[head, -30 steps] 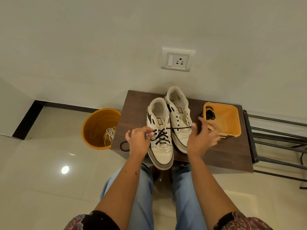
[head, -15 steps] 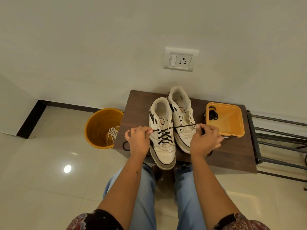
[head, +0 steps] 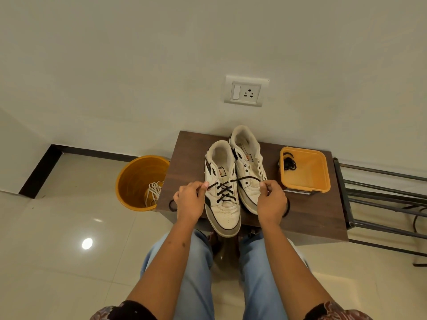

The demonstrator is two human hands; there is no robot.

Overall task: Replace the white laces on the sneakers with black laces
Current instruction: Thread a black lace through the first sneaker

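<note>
Closer now, both hands (head: 231,202) hold black lace (head: 224,191) taut.

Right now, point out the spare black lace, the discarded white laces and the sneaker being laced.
spare black lace (head: 289,163), head view, on the middle of the coil in the yellow tray.
discarded white laces (head: 154,190), head view, on the bundle inside the yellow bucket.
sneaker being laced (head: 225,214), head view, on its toe cap.

left hand (head: 188,202) pinching, right hand (head: 272,200) pinching
</note>
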